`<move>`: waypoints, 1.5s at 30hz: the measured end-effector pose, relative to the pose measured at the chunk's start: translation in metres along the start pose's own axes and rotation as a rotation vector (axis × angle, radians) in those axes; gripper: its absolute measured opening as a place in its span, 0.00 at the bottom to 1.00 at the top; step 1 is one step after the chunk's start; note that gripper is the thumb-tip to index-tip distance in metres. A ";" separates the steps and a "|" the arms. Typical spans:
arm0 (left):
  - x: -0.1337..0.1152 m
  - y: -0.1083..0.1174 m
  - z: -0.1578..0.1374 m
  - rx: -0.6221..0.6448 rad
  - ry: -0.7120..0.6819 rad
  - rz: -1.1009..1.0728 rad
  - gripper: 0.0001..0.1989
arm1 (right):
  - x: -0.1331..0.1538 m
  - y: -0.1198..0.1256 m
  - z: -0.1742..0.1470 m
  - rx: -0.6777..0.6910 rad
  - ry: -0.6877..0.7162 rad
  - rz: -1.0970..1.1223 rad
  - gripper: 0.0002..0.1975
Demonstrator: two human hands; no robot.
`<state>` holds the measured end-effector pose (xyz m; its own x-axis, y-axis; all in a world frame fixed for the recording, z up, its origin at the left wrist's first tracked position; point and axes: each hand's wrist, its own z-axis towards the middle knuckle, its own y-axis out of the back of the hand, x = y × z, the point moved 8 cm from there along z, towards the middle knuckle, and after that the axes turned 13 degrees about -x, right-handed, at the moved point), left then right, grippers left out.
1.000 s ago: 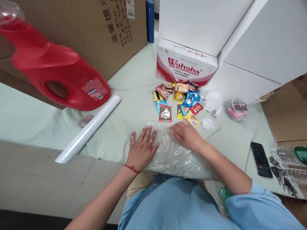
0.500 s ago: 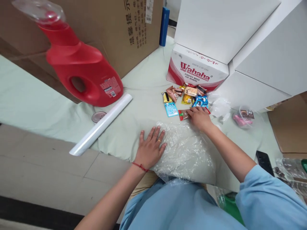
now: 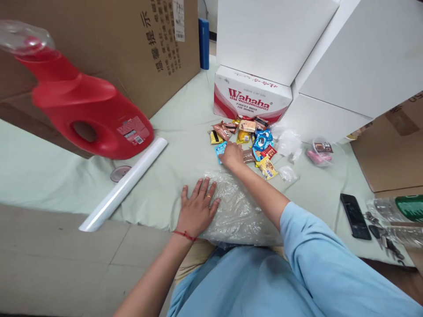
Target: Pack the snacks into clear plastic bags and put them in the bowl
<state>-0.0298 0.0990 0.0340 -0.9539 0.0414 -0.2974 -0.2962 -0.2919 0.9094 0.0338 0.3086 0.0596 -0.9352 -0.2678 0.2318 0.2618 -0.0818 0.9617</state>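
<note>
Right hand (image 3: pixel 232 156) has slid left onto the blue packet (image 3: pixel 219 149), grip unclear.

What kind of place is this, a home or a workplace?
Probably a storage or packing corner of a workroom, though I cannot be sure. Big cardboard boxes and white cartons stand stacked around a pale green cloth spread on the tiled floor, with a Wahaha water carton beside them.

My left hand (image 3: pixel 197 206) lies flat, palm down, fingers spread and pointing forward, a red cord on the wrist. My right arm stretches forward across my body in a blue sleeve, right hand (image 3: pixel 232 156) palm down, fingers curled downward at the far end.
</note>
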 end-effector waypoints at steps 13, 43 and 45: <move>0.001 -0.002 -0.001 -0.046 -0.005 -0.019 0.29 | -0.165 0.094 0.043 -0.066 -0.034 0.296 0.21; -0.001 0.001 0.002 -0.083 -0.040 0.105 0.27 | -0.159 0.037 0.033 0.345 0.471 -0.276 0.30; -0.001 0.001 0.002 -0.088 -0.039 0.100 0.27 | -0.153 0.050 0.025 0.288 0.508 -0.245 0.24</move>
<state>-0.0288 0.1007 0.0361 -0.9800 0.0442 -0.1938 -0.1960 -0.3790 0.9044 0.1841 0.3697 0.0761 -0.7112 -0.7023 -0.0304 -0.0859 0.0439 0.9953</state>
